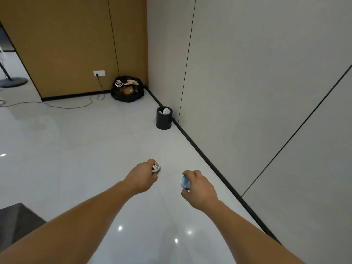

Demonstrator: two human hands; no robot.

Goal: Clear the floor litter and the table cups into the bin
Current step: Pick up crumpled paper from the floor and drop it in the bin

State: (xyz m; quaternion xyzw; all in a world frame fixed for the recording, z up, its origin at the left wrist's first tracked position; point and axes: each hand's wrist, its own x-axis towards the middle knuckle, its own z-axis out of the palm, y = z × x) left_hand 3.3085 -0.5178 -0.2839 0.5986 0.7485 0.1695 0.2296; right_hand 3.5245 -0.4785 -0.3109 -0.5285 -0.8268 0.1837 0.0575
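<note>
Fingers (153, 173) of the left hand (142, 177) curl round a small white piece of litter (157, 166). It is stiff-edged, like folded card or a crushed carton, though I cannot tell which. The right hand (200, 189) pinches a crumpled pale-blue wad (185, 181) between thumb and curled fingers; it looks soft, like tissue or thin wrapper. Both hands are held out well short of the bin (163, 121), with bare glossy floor (76, 149) between.

The bin is a small black cylinder, matt and straight-sided, standing just beside the dark skirting (200, 149) at the foot of the grey wall (247, 92). Inside it, near the rim, sits white crumpled paper (166, 110). Beyond the bin, in the corner, slumps a full black plastic bag (127, 90).

The step in hand appears to be the carry to the bin. Its mouth is narrow and the litter light, so a toss from here would likely miss or bounce off the paper. It would be better to bring each hand directly above the rim and let go low down, one at a time. No cups show in view.
</note>
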